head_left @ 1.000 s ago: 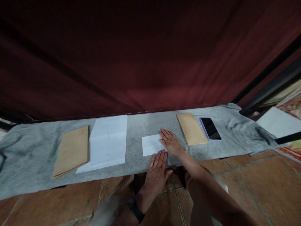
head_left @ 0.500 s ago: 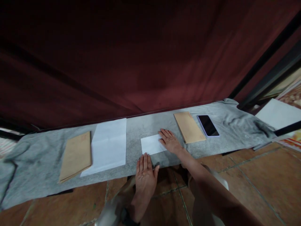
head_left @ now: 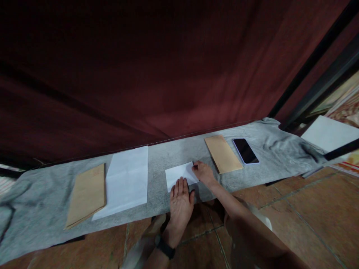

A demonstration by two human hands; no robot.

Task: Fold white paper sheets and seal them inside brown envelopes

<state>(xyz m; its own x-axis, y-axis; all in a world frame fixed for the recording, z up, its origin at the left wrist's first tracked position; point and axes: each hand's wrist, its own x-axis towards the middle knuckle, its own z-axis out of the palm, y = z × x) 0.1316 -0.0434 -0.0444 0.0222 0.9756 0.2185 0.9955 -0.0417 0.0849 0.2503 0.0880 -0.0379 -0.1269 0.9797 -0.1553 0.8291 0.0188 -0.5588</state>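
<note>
A small folded sheet of white paper (head_left: 176, 174) lies on the grey cloth in front of me. My left hand (head_left: 181, 198) rests flat with its fingertips on the paper's near edge, fingers stretched out. At the paper's right end, my right hand (head_left: 203, 172) has its fingers curled in and pinches the edge; the fingertips are partly hidden. Just right of that hand sits a stack of brown envelopes (head_left: 223, 154). Farther left, a larger white sheet (head_left: 127, 181) with fold creases lies partly beside another stack of brown envelopes (head_left: 86, 194).
A phone (head_left: 246, 151) with a purple edge lies right of the envelopes. Grey cloth (head_left: 157, 168) covers the narrow bench, wrinkled at both ends. A dark red curtain (head_left: 168, 93) hangs behind it. Black bars (head_left: 314, 59) and a white board (head_left: 331, 132) stand at the right.
My left hand has slid up and right onto the small paper. My right hand has gone from lying flat to curled fingers at the paper's right edge.
</note>
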